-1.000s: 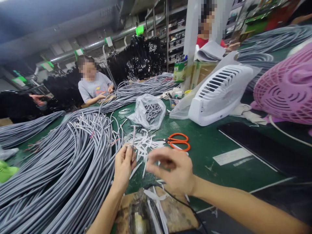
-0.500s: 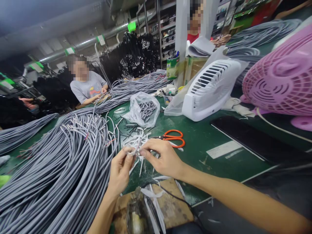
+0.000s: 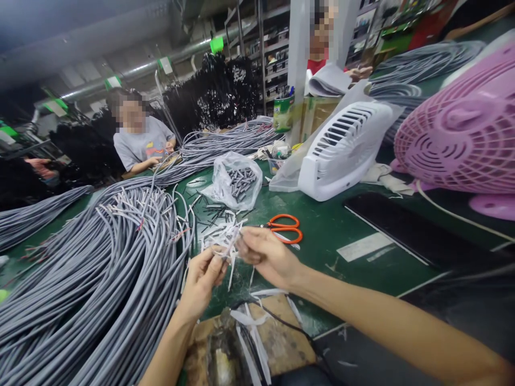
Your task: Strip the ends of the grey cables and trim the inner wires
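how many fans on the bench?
2: a white fan behind the orange scissors, and a pink fan at the right edge, partly cropped. More may be hidden.

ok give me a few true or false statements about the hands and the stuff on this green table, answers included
1. The left hand and the right hand pinch one thin piece between them. True.
2. The orange scissors are in the right hand. False: they lie on the green table beyond the hands.
3. The clear bag holds small dark pieces. True.
4. The white fan stands left of the grey cable pile. False: it stands to the right of the pile, beside the pink fan.
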Action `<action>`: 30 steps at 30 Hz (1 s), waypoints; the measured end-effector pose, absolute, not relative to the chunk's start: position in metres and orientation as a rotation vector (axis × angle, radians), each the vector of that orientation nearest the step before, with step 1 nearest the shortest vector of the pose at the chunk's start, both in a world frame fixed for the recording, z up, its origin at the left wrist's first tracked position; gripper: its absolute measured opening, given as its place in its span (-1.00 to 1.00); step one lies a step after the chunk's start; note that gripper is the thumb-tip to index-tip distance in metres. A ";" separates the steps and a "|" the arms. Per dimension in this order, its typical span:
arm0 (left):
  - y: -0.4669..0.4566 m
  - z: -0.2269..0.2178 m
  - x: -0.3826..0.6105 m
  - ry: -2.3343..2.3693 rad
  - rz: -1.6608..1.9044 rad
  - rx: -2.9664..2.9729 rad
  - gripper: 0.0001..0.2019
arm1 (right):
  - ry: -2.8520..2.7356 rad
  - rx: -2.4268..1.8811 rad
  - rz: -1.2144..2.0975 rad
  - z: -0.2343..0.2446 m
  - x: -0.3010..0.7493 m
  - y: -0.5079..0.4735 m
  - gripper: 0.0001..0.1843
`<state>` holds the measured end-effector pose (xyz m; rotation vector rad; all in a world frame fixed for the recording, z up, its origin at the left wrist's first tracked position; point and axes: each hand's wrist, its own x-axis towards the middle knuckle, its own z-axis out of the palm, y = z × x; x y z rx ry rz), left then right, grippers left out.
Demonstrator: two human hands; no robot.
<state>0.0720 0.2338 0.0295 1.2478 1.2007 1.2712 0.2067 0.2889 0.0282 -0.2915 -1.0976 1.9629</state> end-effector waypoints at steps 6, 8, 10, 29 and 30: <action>0.231 0.033 0.073 1.140 1.286 1.143 -0.61 | -1.021 -0.295 1.968 0.036 0.213 0.295 -0.58; 0.230 0.034 0.072 1.098 1.285 1.125 -0.60 | -0.989 -0.318 1.976 0.036 0.213 0.295 -0.57; 0.229 0.035 0.072 1.048 1.277 1.111 -0.62 | -0.968 -0.339 1.977 0.036 0.214 0.296 -0.56; 0.225 0.044 0.060 0.847 1.455 0.931 -0.64 | -1.196 -0.397 1.919 0.063 0.199 0.294 -0.50; 0.226 0.044 0.058 0.843 1.449 0.925 -0.62 | -1.248 -0.405 1.917 0.064 0.197 0.295 -0.50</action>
